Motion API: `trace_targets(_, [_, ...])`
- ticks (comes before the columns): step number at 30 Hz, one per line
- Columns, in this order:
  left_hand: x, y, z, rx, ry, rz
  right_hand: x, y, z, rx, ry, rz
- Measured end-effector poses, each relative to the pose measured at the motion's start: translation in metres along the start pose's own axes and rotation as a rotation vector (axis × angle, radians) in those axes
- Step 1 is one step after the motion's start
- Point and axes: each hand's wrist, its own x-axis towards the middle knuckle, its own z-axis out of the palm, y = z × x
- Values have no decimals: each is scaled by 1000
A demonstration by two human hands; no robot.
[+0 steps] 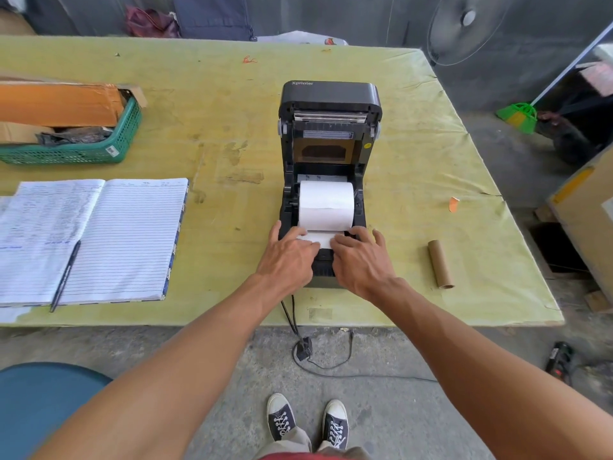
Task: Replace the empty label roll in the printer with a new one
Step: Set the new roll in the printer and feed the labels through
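A black label printer (330,104) stands on the yellow-green table with its lid tipped back. A full white label roll (326,204) lies in its bay. The roll's loose end (318,239) is drawn toward me over the front of the printer. My left hand (288,257) and my right hand (360,260) rest side by side on the printer's front, fingertips pressing on that paper end. The empty brown cardboard core (440,264) lies on the table to the right of the printer.
An open lined notebook (99,237) with a pen (65,277) lies at the left. A green basket (83,151) with cardboard stands behind it. The printer's cables (292,317) hang over the table's near edge to the floor. A blue stool (39,403) is at lower left.
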Motion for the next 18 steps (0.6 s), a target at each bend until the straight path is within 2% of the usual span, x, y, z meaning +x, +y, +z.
trace_targets(5, [6,6,-4,85,-52,-11,-1,7,-3,-39,-9,-57])
trace_targets(13, [-2,2,1,2,-77,-7,11,11,0,-24,62,-67])
trace_targets(18, [14,-4,-16,37,-73,-35,22,15,-7,-2,-41,-65])
